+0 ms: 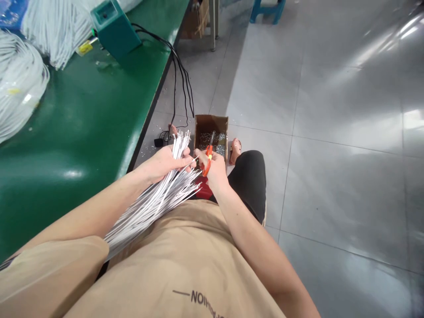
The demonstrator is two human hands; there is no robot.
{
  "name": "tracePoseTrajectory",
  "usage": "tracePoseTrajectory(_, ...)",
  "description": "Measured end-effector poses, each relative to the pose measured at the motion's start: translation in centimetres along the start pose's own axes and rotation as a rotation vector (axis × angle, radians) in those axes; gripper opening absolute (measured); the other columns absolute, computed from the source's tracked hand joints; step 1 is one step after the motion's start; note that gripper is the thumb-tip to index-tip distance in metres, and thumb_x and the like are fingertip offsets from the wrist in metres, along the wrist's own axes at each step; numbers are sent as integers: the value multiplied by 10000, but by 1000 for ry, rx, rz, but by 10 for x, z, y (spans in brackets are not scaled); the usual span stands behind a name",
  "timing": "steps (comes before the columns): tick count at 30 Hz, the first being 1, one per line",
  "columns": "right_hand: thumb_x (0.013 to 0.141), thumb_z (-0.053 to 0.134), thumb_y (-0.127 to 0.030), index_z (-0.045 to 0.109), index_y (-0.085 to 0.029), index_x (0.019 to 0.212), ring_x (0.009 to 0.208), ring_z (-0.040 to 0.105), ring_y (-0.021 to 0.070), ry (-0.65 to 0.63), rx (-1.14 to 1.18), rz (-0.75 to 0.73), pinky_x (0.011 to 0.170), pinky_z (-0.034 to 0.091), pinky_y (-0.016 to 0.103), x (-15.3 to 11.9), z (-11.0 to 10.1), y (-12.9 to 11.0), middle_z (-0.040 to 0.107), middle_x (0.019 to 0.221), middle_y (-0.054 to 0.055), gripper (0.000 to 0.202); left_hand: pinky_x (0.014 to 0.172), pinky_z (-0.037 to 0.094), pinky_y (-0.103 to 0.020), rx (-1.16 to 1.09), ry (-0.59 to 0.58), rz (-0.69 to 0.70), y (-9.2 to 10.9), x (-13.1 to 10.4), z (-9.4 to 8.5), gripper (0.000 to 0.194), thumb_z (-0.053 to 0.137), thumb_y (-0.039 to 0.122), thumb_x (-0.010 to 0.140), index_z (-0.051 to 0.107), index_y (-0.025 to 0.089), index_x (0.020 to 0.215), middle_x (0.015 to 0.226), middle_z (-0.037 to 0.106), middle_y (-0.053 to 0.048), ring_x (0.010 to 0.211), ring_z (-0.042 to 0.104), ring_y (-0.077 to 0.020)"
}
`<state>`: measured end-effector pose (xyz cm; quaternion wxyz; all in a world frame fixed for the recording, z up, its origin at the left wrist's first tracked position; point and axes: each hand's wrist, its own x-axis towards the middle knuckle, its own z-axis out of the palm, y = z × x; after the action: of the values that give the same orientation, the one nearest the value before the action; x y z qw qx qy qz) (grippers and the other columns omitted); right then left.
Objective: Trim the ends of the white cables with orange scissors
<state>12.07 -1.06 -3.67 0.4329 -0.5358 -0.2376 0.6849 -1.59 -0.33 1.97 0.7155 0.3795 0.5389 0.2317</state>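
A long bundle of white wires (155,196) lies across my lap, its cut ends fanned out near my hands. My left hand (170,162) is closed round part of the bundle, with the tips sticking up above the fingers. Close on its right, my right hand (214,168) holds scissors with orange handles (208,161), the blades pointing up and away from me. The right thumb and fingertips are by the end of a single wire; whether they pinch it is too small to tell. Below the hands stands an open cardboard box (211,120) with small clippings inside.
To the left is a green table (89,128) with coiled white wire bundles (20,84) and a teal device (115,28). Black cables (180,66) hang over its edge to the floor. A blue stool (267,11) stands at the top. My foot (235,149) is beside the box.
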Motion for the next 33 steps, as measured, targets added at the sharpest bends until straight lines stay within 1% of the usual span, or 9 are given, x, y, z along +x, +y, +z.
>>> tracePoseTrajectory(2, 653, 605, -322, 563, -73, 760, 566, 403, 69, 79, -117, -76, 544, 326, 198, 1, -4, 4, 503, 658, 26, 274, 639, 408, -168, 59, 21, 38, -1, 1, -4, 346, 645, 260, 711, 399, 82, 875, 844, 552, -64, 783, 549, -100)
tracePoseTrajectory(5, 705, 564, -300, 588, -114, 864, 636, 437, 73, 82, -135, -224, 597, 358, 190, 0, -8, 2, 527, 730, 17, 245, 825, 428, -240, 169, 37, 71, -4, 2, -13, 375, 627, 300, 727, 502, 97, 1015, 1079, 525, -74, 993, 505, -136)
tracePoseTrajectory(8, 726, 571, -351, 591, -99, 825, 629, 418, 66, 68, -147, -270, 606, 360, 186, -2, -6, -8, 519, 713, 23, 272, 912, 373, -240, 419, 81, 104, -4, 4, -19, 389, 573, 344, 767, 545, 150, 1102, 1073, 547, -28, 959, 510, -103)
tracePoseTrajectory(11, 740, 568, -358, 608, -115, 930, 675, 463, 71, -21, -148, -292, 643, 383, 184, -1, -1, -17, 556, 807, 30, 311, 916, 356, -220, 564, 111, 122, 0, 3, -19, 402, 535, 374, 787, 541, 184, 1141, 1055, 563, 2, 972, 513, -104)
tracePoseTrajectory(16, 679, 624, -419, 605, -132, 909, 729, 512, 101, -97, -209, -295, 692, 407, 209, 2, 4, -18, 570, 815, 20, 368, 808, 400, -262, 669, 257, 115, 4, 1, -15, 444, 628, 449, 671, 586, 157, 1002, 950, 591, -12, 878, 542, -160)
tracePoseTrajectory(22, 669, 619, -412, 580, -91, 772, 625, 424, 81, -50, -235, -244, 586, 349, 202, -2, 9, -19, 509, 671, 16, 339, 752, 390, -228, 397, 301, 240, -8, 7, -19, 368, 662, 359, 660, 496, 102, 865, 861, 556, -39, 781, 500, -111)
tracePoseTrajectory(25, 644, 639, -326, 540, -68, 711, 543, 343, 56, -134, -103, -150, 528, 294, 193, -6, 8, -23, 421, 588, 4, 284, 768, 399, -232, 232, 316, 226, -10, 10, -15, 390, 701, 291, 616, 466, 83, 847, 864, 542, -50, 778, 505, -103)
tracePoseTrajectory(28, 682, 607, -376, 553, -66, 754, 574, 376, 59, -157, -60, -128, 580, 318, 194, -4, 0, -22, 435, 625, 17, 323, 777, 424, -275, 98, 343, 176, -6, 10, -9, 438, 716, 287, 595, 446, 68, 862, 822, 540, -62, 755, 547, -128)
tracePoseTrajectory(33, 716, 527, -453, 589, -145, 765, 642, 422, 95, -90, -824, -305, 604, 312, 224, 3, -19, -15, 535, 747, 10, 318, 741, 448, -259, 92, 344, 203, -3, 8, -4, 434, 706, 298, 614, 448, 63, 872, 810, 549, -69, 716, 562, -123)
